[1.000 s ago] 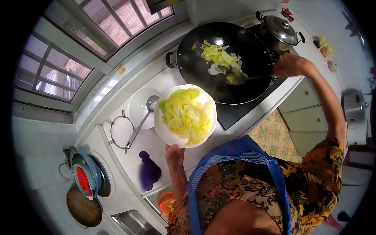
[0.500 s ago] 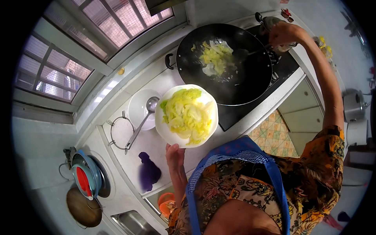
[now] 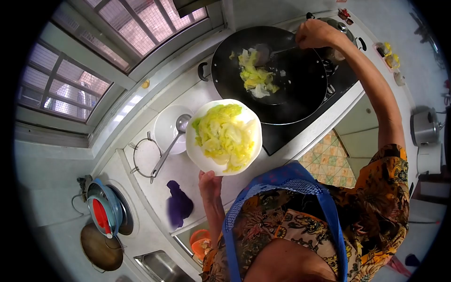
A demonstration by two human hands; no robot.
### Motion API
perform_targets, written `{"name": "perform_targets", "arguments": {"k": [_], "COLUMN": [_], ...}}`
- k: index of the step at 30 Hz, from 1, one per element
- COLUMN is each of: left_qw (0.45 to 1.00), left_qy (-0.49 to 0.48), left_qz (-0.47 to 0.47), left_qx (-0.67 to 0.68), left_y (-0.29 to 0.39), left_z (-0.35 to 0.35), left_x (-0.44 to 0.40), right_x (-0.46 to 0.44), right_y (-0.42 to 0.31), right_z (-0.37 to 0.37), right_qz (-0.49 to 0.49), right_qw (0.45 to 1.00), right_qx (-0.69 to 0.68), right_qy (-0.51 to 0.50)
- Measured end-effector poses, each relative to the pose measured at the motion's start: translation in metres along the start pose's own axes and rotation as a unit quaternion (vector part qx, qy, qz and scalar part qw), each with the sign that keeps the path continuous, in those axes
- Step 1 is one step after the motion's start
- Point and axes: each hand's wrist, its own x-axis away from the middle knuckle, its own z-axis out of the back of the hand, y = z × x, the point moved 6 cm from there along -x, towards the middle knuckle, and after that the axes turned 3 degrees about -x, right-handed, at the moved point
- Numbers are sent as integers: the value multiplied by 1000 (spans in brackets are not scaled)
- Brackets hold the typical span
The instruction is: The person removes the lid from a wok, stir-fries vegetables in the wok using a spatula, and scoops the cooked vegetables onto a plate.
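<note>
My left hand (image 3: 210, 185) is closed on the near edge of a white plate (image 3: 254, 149), held level beside the wok. Cooked cabbage (image 3: 224, 135) in pale green and yellow is heaped on it. Over the far right rim of the black wok (image 3: 296, 105), my right hand (image 3: 314, 35) grips the handle of a spatula (image 3: 284, 50). Its blade, dark and hard to make out, lies at the far side of a smaller pile of cabbage (image 3: 256, 77) in the wok.
Left of the plate, a ladle (image 3: 168, 155) rests on a white bowl (image 3: 164, 123). A wire ring stand (image 3: 135, 157) and a purple cloth (image 3: 178, 204) lie on the counter. Behind my right hand stands a lidded pot (image 3: 345, 29). A sink (image 3: 162, 267) is at lower left.
My right hand has moved left over the wok with the spatula, whose blade went to the far side of the cabbage. The pile there has shifted and narrowed. The plate stays nearly still.
</note>
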Motion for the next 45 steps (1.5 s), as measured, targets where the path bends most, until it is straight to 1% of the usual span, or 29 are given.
{"name": "perform_targets", "arguments": {"k": [1,2,3,5,6,8,9,11,12,15,16,20,22,27,29,31,33,39,45], "left_qw": [1000,1000,1000,1000,1000,1000,1000,1000,1000,1000,1000,1000,1000,1000,1000,1000,1000,999,999], "left_qy": [1,-4,-10,-8,-7,-8,-9,-10,-11,-18,-19,-21,-18,-19,-11,-3,-6,1,-5], "left_qz": [0,-5,-10,-11,-11,-12,-14,-15,-18,-17,-16,-2,-6,-18,-19,-17,-23,-32,-32], "left_qx": [0,2,5,7,7,6,5,1,-4,-3,-3,1,0,5,7,9,10,8,4], "left_y": [0,0,-1,-1,-1,0,1,1,2,5,6,7,9,9,8,7,9,11,13], "left_z": [1,0,-1,-1,0,-2,-3,-3,-3,-8,-8,-9,-8,-8,-2,0,-3,0,-3], "left_x": [0,-1,-1,-1,-1,-2,-2,-4,-5,-5,-6,-6,-7,-3,-1,0,1,3,1], "right_x": [3,10,16,29,38,64,71,92,97,104,98,64,40,-6,-19,-30,-44,-64,-69], "right_y": [-1,-5,-1,19,18,20,21,30,29,18,14,2,-9,-14,-15,-16,-11,-13,-15], "right_z": [5,11,14,5,13,10,8,-3,-10,-20,-27,-37,-30,-24,-19,-14,-15,-7,-3], "right_qz": [18,63,63,-37,-38,-104,-106,-151,-150,-146,-140,-152,-127,-108,-122,-123,-144,-155,-179], "right_qw": [998,996,996,992,992,961,961,933,921,914,912,921,935,946,946,944,931,931,923], "right_qx": [-43,-18,-17,-71,-70,-15,-15,-123,-162,-186,-148,-159,-165,-175,-185,-197,-213,-185,-185], "right_qy": [31,63,62,-97,-99,-255,-256,-302,-320,-329,-355,-321,-286,-251,-236,-233,-259,-272,-286]}}
